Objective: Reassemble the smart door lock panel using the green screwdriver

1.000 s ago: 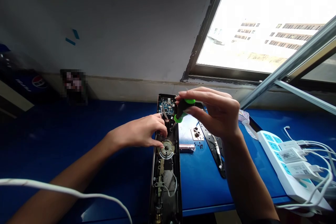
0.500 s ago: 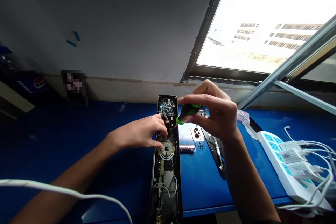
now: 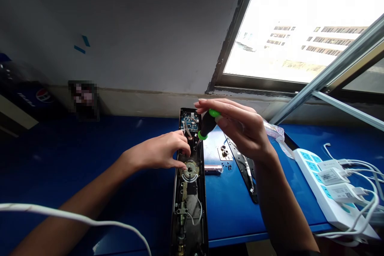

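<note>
A white cable (image 3: 69, 215) is running across the view just above the left forearm, well to the left of the opened electronic door lock (image 3: 189, 200), which is lying lengthwise on a blue workbench (image 3: 234, 208). Just right of the lock, a short silver cylinder (image 3: 213, 169) is lying beside a small metal plate (image 3: 224, 153) and a few tiny screws (image 3: 229, 166). Farther right of the lock, a long black plate (image 3: 244, 172) is lying at a slant, a plastic bag (image 3: 274, 131) is resting beyond it, and a white power strip (image 3: 330, 210) is holding several plugged-in chargers (image 3: 342, 192). The left hand (image 3: 160, 152) is resting over the middle of the lock, loosely curled and not clenched, with its fingers touching the lock's edge and hiding part of the interior. The right hand (image 3: 240, 130) is pinching a green-and-black screwdriver (image 3: 207, 125) in its fingertips, holding it tilted over the lock, with the tip down by the lower edge of the exposed circuit board (image 3: 189, 123). Wires are looping across the board, and a round brass-coloured mechanism (image 3: 190, 171) is showing just below the left hand
</note>
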Tool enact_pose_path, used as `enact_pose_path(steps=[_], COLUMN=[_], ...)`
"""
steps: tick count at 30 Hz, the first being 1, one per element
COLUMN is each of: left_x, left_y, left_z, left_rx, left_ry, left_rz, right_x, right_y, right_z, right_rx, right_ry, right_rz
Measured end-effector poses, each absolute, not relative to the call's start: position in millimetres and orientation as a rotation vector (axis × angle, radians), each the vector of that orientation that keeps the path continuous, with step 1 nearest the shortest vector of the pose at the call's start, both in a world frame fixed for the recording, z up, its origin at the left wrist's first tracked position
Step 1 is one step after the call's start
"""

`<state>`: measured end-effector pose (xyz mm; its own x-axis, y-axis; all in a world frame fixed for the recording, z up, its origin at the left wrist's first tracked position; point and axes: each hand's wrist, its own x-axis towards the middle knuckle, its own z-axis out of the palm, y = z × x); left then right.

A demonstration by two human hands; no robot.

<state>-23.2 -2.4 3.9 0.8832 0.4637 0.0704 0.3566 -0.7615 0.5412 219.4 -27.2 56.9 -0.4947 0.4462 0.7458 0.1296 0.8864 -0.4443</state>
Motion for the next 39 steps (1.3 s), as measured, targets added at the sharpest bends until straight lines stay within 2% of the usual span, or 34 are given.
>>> enact_pose_path(steps=[3,8,14,19,27,39], left_x=[-23,-23,-22,-23,-21,-22], left_y=[-3,-4,-4,-3,-4,0], left_z=[3,5,6,3,3,-1], left_rx=[2.515,2.516,2.526,2.530,2.536,2.390], left_ry=[0.598,0.628,0.640,0.650,0.662,0.810], left_rz=[0.271,0.261,0.226,0.240,0.238,0.442], right_x=[221,221,223,223,220,224], right_y=[-27,-21,-31,-29,-36,-32], right_z=[56,54,58,57,57,58], right_rx=[-0.386,-0.402,-0.424,-0.371,-0.547,-0.510], right_ry=[-2.075,-1.998,-2.090,-2.127,-2.071,-2.095], right_rz=[0.474,0.181,0.531,0.428,0.632,0.620])
